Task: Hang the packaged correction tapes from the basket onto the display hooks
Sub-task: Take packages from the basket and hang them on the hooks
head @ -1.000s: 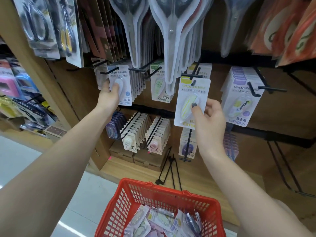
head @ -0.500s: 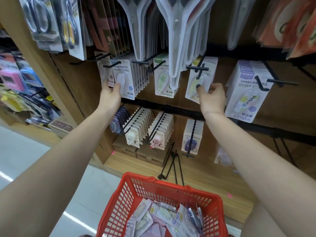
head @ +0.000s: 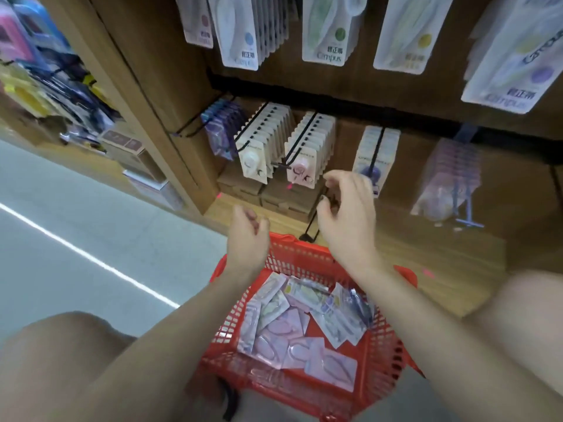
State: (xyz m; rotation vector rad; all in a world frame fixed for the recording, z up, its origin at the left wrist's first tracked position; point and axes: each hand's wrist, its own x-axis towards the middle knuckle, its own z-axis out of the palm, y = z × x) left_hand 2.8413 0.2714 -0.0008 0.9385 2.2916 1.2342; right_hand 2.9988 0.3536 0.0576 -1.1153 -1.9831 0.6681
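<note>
left hand [head: 247, 239]: above the far rim of the basket, fingers loosely curled, grip released, holds nothing.
right hand [head: 347, 214]: above the basket's far rim, in front of the lower shelf, fingers loosely curled, grip released, nothing visibly in it; frame is motion-blurred.
basket [head: 384, 345]: red plastic mesh, low centre, between the two forearms.
correction tapes [head: 292, 327]: loose pile of flat packages lying inside the basket, pink, lilac and pale green cards overlapping; none in either hand.
upper hooks: rows of hung packs along the top edge, blue-dot pack [head: 239, 35] at left, green-dot pack [head: 330, 32] in the middle, yellow-dot pack [head: 406, 38] beside it, purple-dot pack [head: 515, 59] at far right, tilted.
lower hooks: dense rows of small carded packs, white-item row [head: 259, 141] next to pink-item row [head: 306, 150], purple-item row [head: 374, 153] just behind the right hand's fingers.
clear bags [head: 447, 178]: hang on a hook at lower right, contents blurred.
cardboard boxes [head: 268, 190]: stand on the wooden shelf [head: 426, 257] under the white and pink rows.
loose black hooks [head: 310, 226]: lean on the shelf, just beyond the basket rim.
floor [head: 76, 239]: grey, with a bright white line, at left.
</note>
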